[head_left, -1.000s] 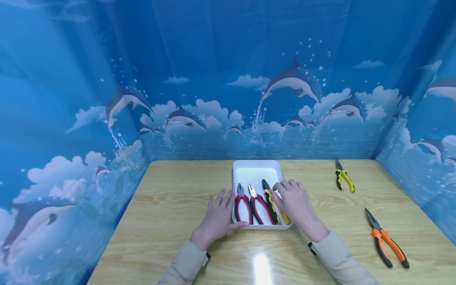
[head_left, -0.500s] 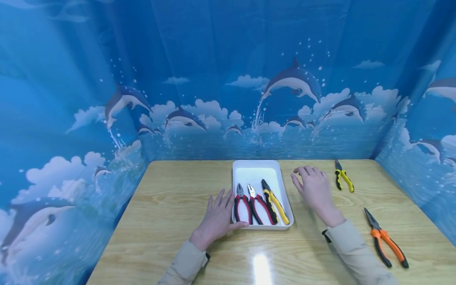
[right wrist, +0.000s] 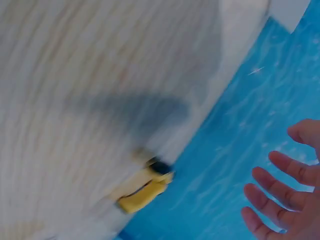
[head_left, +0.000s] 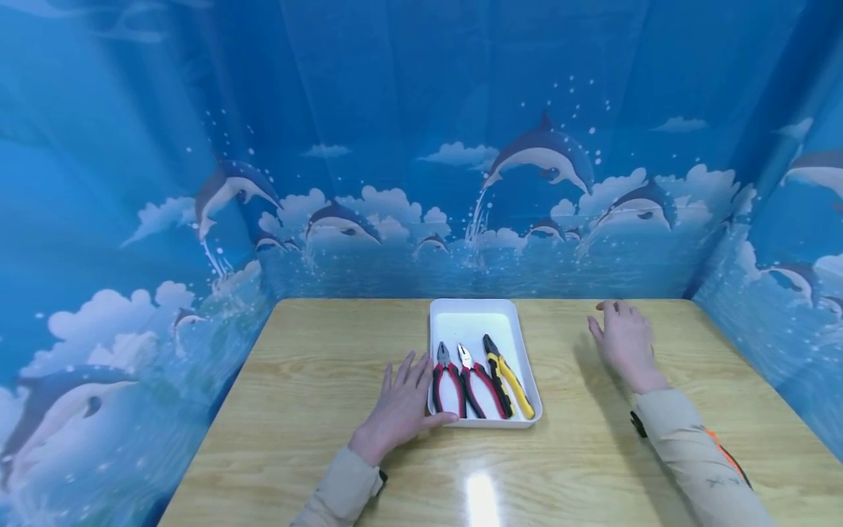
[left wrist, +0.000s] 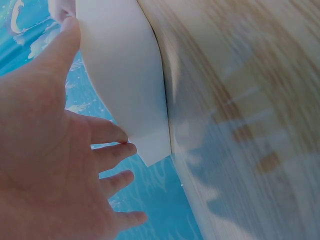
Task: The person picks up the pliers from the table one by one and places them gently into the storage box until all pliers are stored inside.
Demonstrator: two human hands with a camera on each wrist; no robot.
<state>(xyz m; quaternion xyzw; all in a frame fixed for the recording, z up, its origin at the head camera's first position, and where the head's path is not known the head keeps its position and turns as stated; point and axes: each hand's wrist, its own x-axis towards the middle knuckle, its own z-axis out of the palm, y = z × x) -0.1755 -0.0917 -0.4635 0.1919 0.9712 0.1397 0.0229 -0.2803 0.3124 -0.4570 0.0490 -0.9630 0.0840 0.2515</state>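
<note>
My left hand (head_left: 397, 410) touches the left and near rim of a white tray (head_left: 476, 307), fingers spread and straight. Inside the tray three pliers lie side by side: red-and-black combination pliers (head_left: 459, 395), a second red-and-black pair with a bright head (head_left: 486, 391), and yellow-and-black pliers (head_left: 517, 388) at the right. In the left wrist view the fingertips meet the tray's outer wall (left wrist: 125, 85). My right hand (head_left: 627, 344) is over the far right of the table, fingers loosely bent, holding nothing. It hides the smaller yellow-and-black pliers (right wrist: 144, 194), which appear blurred in the right wrist view.
Orange-and-black long-nose pliers (head_left: 729, 457) lie at the right, mostly hidden behind the right sleeve (head_left: 698, 454). A blue dolphin-print curtain (head_left: 395, 183) stands behind and beside the wooden table (head_left: 316, 351).
My right hand has left the yellow-and-black pliers in the tray and moved right, over the smaller yellow pair on the table. The left hand has stayed at the tray.
</note>
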